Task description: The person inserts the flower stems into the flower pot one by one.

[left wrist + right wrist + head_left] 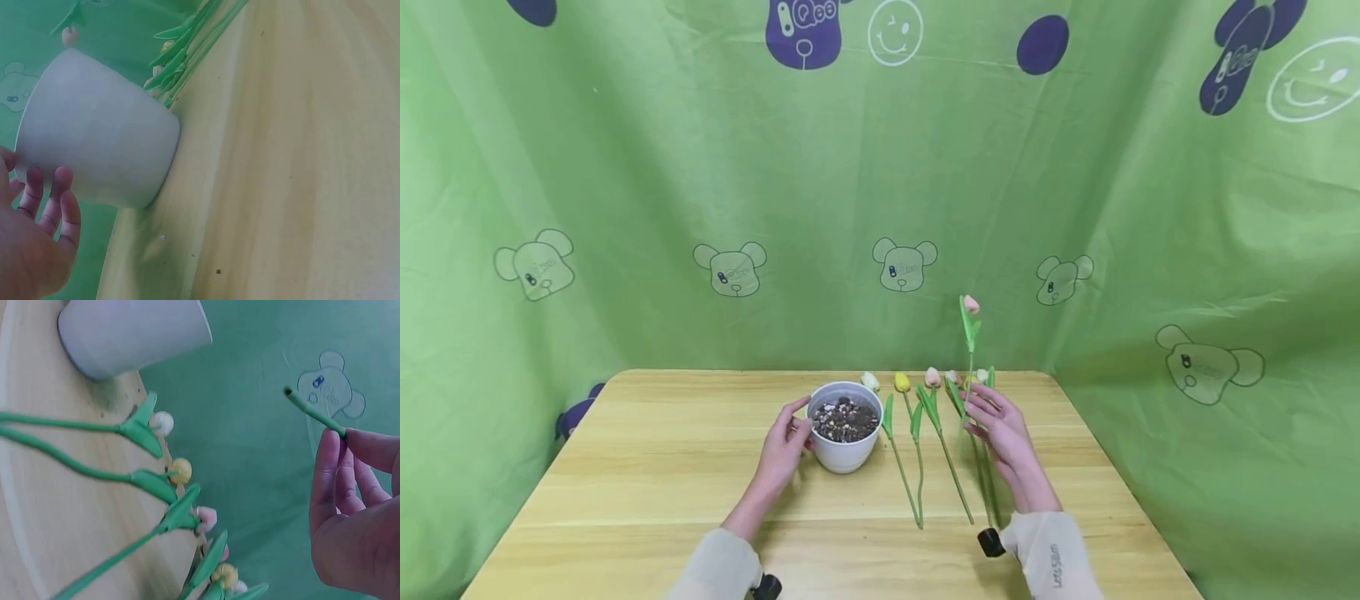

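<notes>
A white flowerpot (842, 455) filled with dark, pebbly soil (846, 419) stands on the wooden table. My left hand (784, 443) holds it at the left side of its rim; in the left wrist view, curled fingers (62, 181) lie against the pot's outer wall. To the right, my right hand (1003, 429) pinches an artificial pink tulip (972, 305) upright by its stem, above the table. The right wrist view has the bare lower stem end (306, 409) sticking out past the thumb and fingertips. The tulip's bloom is outside that view.
Several artificial tulips lie side by side right of the pot, blooms toward the back edge: a white tulip (870, 382), a yellow tulip (902, 382), a pink tulip (932, 377) and more under the right hand. Green printed curtain (820, 208) surrounds the table (647, 492).
</notes>
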